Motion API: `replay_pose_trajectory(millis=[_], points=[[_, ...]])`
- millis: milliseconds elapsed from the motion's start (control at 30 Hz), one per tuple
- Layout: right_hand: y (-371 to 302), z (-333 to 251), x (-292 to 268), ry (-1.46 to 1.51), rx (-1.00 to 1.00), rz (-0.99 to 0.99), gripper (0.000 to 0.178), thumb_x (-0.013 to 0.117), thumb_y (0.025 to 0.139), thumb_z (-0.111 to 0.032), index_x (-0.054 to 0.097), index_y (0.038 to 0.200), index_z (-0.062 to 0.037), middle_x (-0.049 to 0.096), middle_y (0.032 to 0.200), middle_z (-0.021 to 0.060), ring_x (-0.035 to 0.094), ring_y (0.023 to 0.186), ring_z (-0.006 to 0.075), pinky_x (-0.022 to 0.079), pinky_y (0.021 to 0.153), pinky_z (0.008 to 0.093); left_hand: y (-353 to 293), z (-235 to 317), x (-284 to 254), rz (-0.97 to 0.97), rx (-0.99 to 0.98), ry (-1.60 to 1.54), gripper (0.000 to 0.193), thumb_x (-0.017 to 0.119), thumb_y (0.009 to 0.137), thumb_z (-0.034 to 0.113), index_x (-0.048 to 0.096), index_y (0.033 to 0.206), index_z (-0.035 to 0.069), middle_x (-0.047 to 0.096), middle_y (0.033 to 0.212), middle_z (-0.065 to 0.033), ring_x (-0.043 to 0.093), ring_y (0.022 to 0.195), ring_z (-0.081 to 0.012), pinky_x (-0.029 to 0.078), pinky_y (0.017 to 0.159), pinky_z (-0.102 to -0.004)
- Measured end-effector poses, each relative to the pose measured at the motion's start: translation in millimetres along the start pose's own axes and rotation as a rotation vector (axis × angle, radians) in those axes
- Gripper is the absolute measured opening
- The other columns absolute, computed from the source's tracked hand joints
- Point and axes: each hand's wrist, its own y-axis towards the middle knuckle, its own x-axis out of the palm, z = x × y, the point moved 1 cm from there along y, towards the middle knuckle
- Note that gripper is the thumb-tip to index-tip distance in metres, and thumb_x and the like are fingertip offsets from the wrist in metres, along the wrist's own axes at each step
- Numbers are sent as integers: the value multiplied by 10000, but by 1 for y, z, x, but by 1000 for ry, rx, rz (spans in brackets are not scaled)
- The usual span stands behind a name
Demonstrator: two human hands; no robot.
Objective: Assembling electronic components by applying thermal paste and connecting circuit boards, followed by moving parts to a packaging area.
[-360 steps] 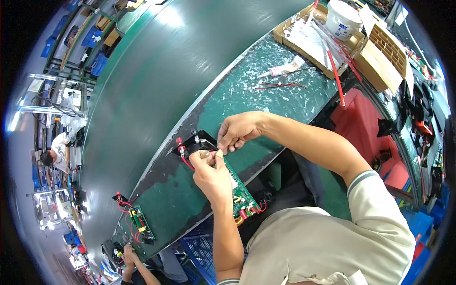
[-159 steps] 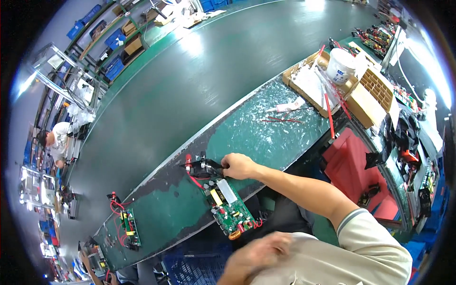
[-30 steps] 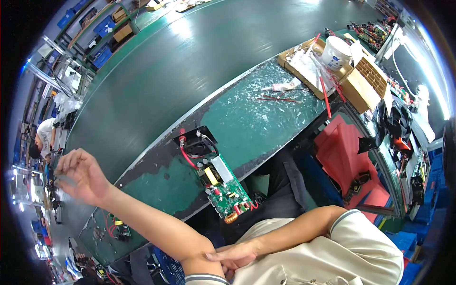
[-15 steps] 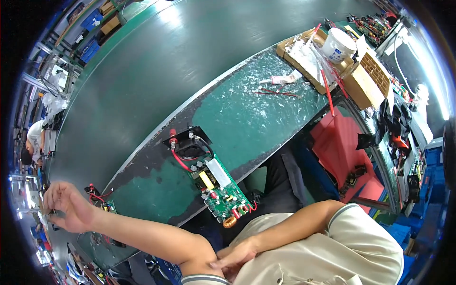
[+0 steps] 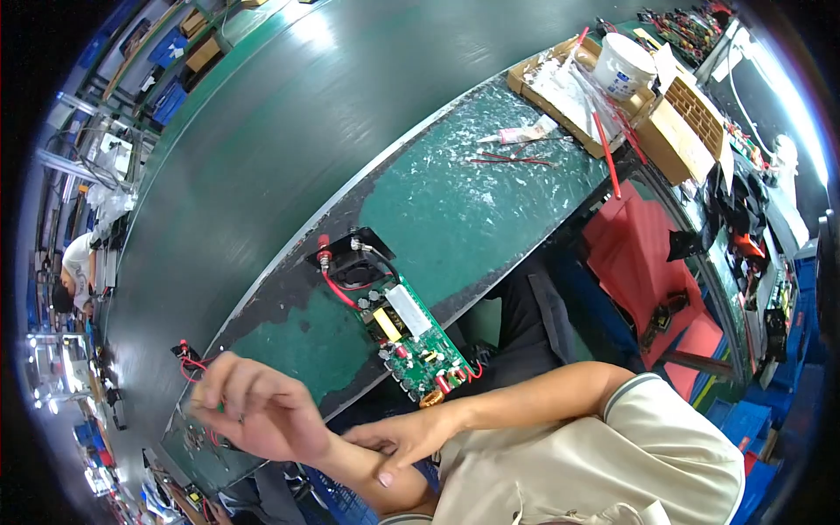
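Observation:
My left hand [image 5: 262, 407] is raised at the lower left, its fingers loosely bent and apart, with nothing visible in it. My right hand [image 5: 404, 442] lies on my left forearm, thumb spread from the fingers, and holds no object. Just beyond the hands, a green circuit board [image 5: 420, 346] sits at the near edge of the workbench. It carries a yellow transformer, a white block and a copper coil. Red and black cables join it to a black end panel [image 5: 354, 249] with a fan. Another board with red wires, partly hidden, lies behind my left hand.
The green bench [image 5: 437, 210] is stained with white residue. Toward its far right lie a white tube [image 5: 521, 133], thin wires, a cardboard tray [image 5: 560, 105] and a white bucket [image 5: 623, 66]. Red sheeting [image 5: 630, 271] hangs below. A person [image 5: 79, 267] bends at the far left.
My left arm has folded inward, bringing the left hand right and nearer. My right hand has shifted a little along the left arm toward the wrist. The view has moved slightly.

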Motion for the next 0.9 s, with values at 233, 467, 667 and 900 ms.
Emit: replay_pose_trajectory(millis=[233,467,667,900], points=[[-13,-25,-8,-370,313,49,769,705,846,-291,272,1399,22,419,1369,119,414,1248,189,370,1032,347,-5,-3,-43,-43,126,515,395,473,949,463,569,959,79,434,859,-23,400,741,-147,335,658,-282],[5,20,-1,97,-133,289,625,630,906,-238,340,1385,40,478,1330,148,412,1269,199,324,1070,355,66,53,17,-207,285,531,298,511,928,336,516,909,39,427,859,-37,419,779,-167,330,704,-308],[11,35,-10,104,-7,194,638,561,930,-409,363,1380,-2,496,1306,87,449,1223,163,355,1047,343,68,81,23,-250,320,467,287,510,925,339,529,905,53,474,869,-27,438,763,-157,331,704,-304],[3,40,-3,350,79,259,690,522,910,-526,385,1382,-41,477,1337,90,446,1242,189,369,1042,389,69,84,35,-260,356,419,272,520,920,324,543,885,55,477,851,-23,439,756,-147,334,689,-303]])
